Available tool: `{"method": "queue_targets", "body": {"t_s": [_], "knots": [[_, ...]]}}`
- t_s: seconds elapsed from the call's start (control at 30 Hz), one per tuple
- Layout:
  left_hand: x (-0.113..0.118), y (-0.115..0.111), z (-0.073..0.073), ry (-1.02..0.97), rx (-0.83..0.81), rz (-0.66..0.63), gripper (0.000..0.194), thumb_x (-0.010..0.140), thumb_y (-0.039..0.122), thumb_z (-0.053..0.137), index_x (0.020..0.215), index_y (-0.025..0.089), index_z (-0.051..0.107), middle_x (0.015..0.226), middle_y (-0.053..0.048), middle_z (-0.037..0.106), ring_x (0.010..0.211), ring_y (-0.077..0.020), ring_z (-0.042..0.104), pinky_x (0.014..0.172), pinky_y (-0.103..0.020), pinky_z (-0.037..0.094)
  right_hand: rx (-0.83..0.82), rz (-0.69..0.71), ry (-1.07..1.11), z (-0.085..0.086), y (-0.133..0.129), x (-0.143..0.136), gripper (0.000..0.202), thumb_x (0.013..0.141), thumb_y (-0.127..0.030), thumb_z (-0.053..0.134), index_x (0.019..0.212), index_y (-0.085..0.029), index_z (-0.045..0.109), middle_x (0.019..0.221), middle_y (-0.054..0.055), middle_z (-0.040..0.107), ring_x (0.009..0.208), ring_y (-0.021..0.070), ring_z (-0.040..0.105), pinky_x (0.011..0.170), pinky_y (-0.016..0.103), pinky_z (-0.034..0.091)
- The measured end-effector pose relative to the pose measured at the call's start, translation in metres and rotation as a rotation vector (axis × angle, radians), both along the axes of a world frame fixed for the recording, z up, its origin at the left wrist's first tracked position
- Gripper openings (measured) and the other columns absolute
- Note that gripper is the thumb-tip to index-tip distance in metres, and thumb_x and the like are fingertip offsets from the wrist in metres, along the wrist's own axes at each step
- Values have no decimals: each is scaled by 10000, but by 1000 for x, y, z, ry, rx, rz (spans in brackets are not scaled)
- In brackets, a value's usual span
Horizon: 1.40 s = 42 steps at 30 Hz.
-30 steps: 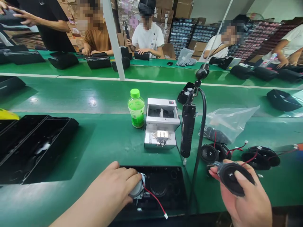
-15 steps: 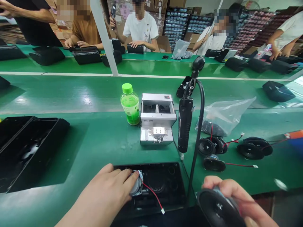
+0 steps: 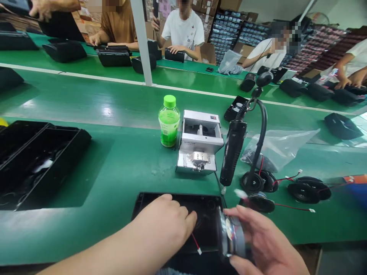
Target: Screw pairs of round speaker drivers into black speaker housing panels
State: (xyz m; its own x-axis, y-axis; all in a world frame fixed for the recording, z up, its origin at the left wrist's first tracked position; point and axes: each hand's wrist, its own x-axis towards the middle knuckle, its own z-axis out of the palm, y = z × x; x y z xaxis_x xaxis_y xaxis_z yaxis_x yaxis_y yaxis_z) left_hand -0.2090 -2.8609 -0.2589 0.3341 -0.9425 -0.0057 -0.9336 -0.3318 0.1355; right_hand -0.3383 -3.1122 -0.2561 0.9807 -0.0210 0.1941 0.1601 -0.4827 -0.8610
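My right hand [image 3: 263, 240] grips a loose speaker [image 3: 233, 236] by its rim and magnet, tilted on edge above the right end of a black casing [image 3: 208, 208]. My left hand [image 3: 169, 221] lies over the casing with its fingers curled down into it; whatever they hold is hidden. From beneath those fingers runs a red wire [image 3: 195, 240] ending in a white plug [image 3: 199, 251]. A blurred white plug [image 3: 240, 193] hangs in the air above my right hand. Several more speakers [image 3: 260, 202] with red wires lie on the bench to the right.
Behind the casing stand a grey machine [image 3: 200, 141] and a green bottle [image 3: 169, 122]. An electric screwdriver [image 3: 233, 152] hangs beside a curved black stand. Open black housings [image 3: 43, 160] lie left, a plastic bag [image 3: 282, 147] right. Several people work across the bench.
My right hand has brought its speaker left and up over the casing, turning it side-on. My left hand has moved right along the casing and now covers the speaker seen under it before.
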Motion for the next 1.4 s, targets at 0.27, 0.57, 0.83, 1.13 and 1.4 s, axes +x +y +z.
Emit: {"method": "queue_targets", "body": {"t_s": [0.27,0.57,0.83,1.13,1.4], "knots": [[1,46,2,82,-350,147,276,1126,191,513,985,235,747,981,-20,755,889,-182,679,820,-333,474,-680,236,-341,1,23,52,340,971,-337,742,1270,-190,670,1181,72,841,927,266,813,762,417,716],[7,56,2,65,-367,161,454,1195,268,321,1085,253,762,1059,-9,788,911,-175,688,827,-331,459,-832,430,-87,-8,36,72,649,710,-247,1015,1264,-222,677,1226,11,820,950,260,770,780,428,712],[20,55,6,70,-319,98,474,1171,218,318,1098,258,785,1049,-10,824,874,-168,745,822,-320,514,-830,543,-5,-15,23,68,494,941,-300,823,1389,-211,633,1362,18,772,1040,246,756,889,424,701],[20,52,2,113,-327,116,482,1165,192,321,1069,248,790,1024,-21,817,791,-167,720,784,-315,535,-817,590,6,-22,21,68,426,1048,-349,678,1432,-175,621,1378,43,763,1137,277,746,933,448,676],[23,56,0,122,-321,90,390,1152,210,390,1144,265,776,1093,-13,811,907,-166,730,886,-291,540,-816,598,-17,-22,24,71,369,1095,-342,581,1417,-168,632,1371,43,772,1181,260,739,936,441,669]]}}
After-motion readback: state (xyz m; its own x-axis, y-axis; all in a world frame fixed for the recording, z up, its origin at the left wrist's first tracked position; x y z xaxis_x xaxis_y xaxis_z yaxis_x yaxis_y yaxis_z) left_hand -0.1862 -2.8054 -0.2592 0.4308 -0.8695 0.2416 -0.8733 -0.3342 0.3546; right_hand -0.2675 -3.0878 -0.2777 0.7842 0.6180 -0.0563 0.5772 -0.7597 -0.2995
